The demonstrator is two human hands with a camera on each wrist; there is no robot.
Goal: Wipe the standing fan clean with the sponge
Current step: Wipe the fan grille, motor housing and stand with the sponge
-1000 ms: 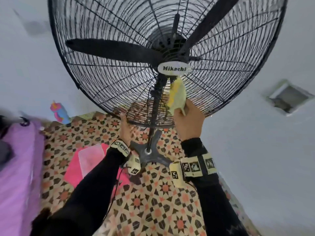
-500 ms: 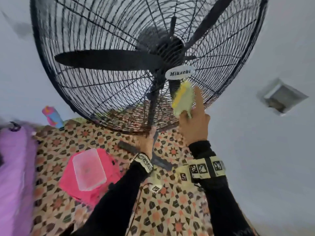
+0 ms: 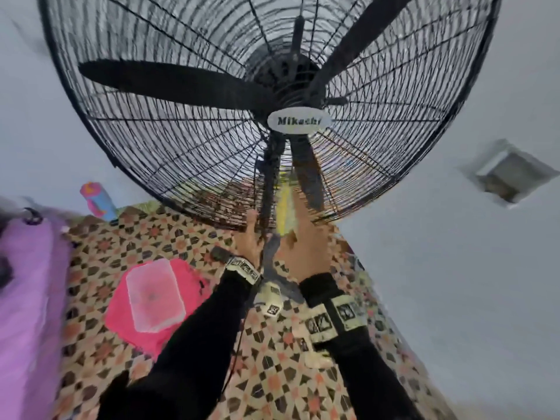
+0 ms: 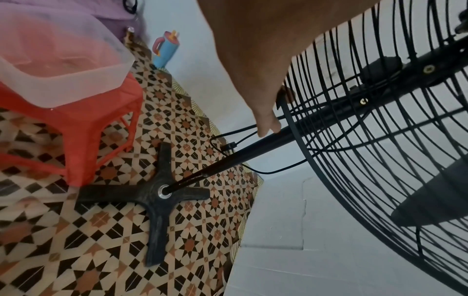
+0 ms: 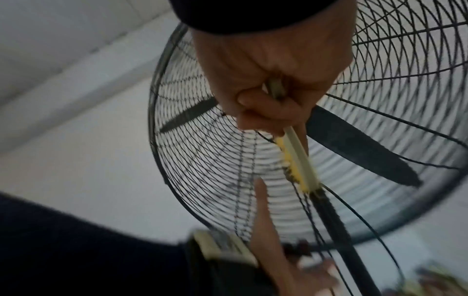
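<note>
A black standing fan (image 3: 212, 86) with a wire grille and a white "Mikachi" badge (image 3: 298, 120) fills the head view. My right hand (image 3: 306, 247) grips a yellow sponge (image 3: 284, 207) and presses it edge-on against the lower grille, beside the pole. In the right wrist view the sponge (image 5: 296, 160) sticks out of my fist (image 5: 266, 80) onto the wires. My left hand (image 3: 250, 237) holds the grille's bottom rim. Its fingers (image 4: 284, 94) hook behind the rim and its thumb (image 4: 267, 127) lies near the pole (image 4: 253, 148).
A clear plastic tub (image 3: 153, 294) sits on a pink stool (image 4: 88, 128) at the left. A blue-and-pink cup (image 3: 97, 198) stands by the wall, and purple cloth (image 3: 24, 298) lies at far left. The fan's cross base (image 4: 162, 192) and cord (image 4: 228, 144) are on patterned floor.
My right hand has slid the sponge down from just under the badge to the lower grille. My left hand has stayed at the bottom rim, and the fan looks closer.
</note>
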